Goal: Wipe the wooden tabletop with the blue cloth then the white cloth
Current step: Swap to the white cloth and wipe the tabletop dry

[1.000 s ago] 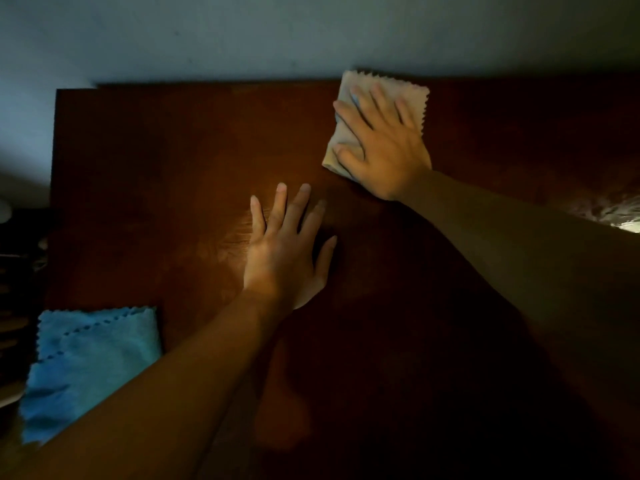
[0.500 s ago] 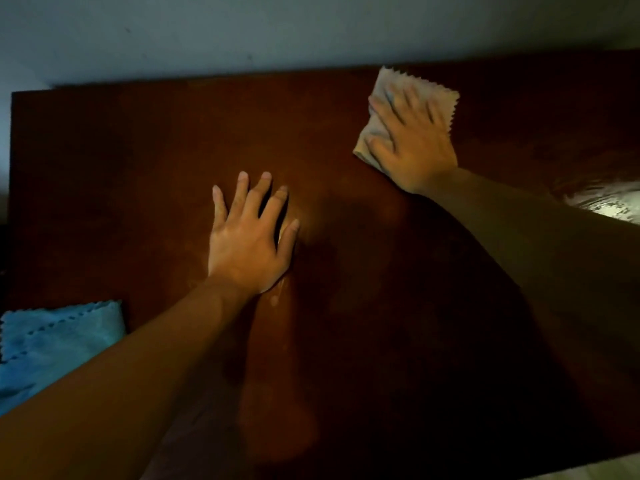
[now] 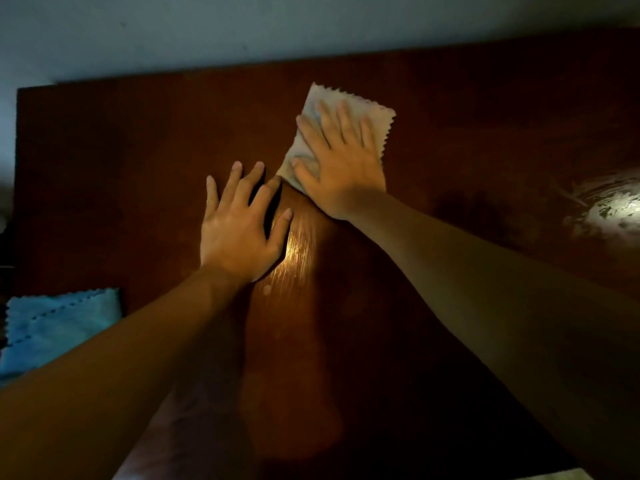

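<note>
White cloth point(image 3: 349, 109) lies mid-bench point(image 3: 104, 168), right hand point(image 3: 341, 161) pressing it, fingers straight and spread. Left hand point(image 3: 239, 223) just beside cloth, flat, fingers wide. Blue cloth point(image 3: 52, 323) well apart, at bench's left edge.

Blue cloth point(image 3: 59, 327) cut by left edge; forearm overlaps it.

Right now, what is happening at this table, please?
A person is wiping a wooden tabletop. The right hand presses flat on a white cloth near the far middle of the top. The left hand rests flat on the bare wood beside it, holding nothing. A blue cloth lies unused at the near left edge. Streaks shine on the wood next to the left hand, and a bright glare sits at the far right.
</note>
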Demonstrator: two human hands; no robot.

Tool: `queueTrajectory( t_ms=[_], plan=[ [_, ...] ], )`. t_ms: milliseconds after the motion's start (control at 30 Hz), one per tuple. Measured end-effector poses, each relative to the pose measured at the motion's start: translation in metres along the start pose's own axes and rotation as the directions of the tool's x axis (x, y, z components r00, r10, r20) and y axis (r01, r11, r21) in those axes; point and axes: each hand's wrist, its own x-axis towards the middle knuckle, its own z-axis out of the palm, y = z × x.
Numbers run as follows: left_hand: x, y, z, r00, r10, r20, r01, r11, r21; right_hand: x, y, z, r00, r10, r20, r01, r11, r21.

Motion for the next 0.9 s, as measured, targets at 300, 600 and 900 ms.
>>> queueTrajectory(
  t_ms=[300, 600, 900],
  plan=[
    [0.0, -0.002, 0.001, 1.0, 0.002, 0.017, -0.002, 1.0, -0.007, -0.038, 0.084, -0.014, 0.985, 0.168, -0.04, -0.17, 0.983, -0.074],
    [0.0, -0.005, 0.002, 1.0, 0.021, 0.019, -0.021, 1.0, 0.003, -0.044, 0.06, -0.01, 0.959, 0.282, -0.032, -0.283, 0.959, -0.023],
    [0.0, -0.005, 0.003, 0.999, 0.033, -0.01, -0.033, 0.999, 0.005, -0.07, -0.015, 0.011, 0.983, 0.175, -0.059, -0.178, 0.983, -0.052]
  ],
)
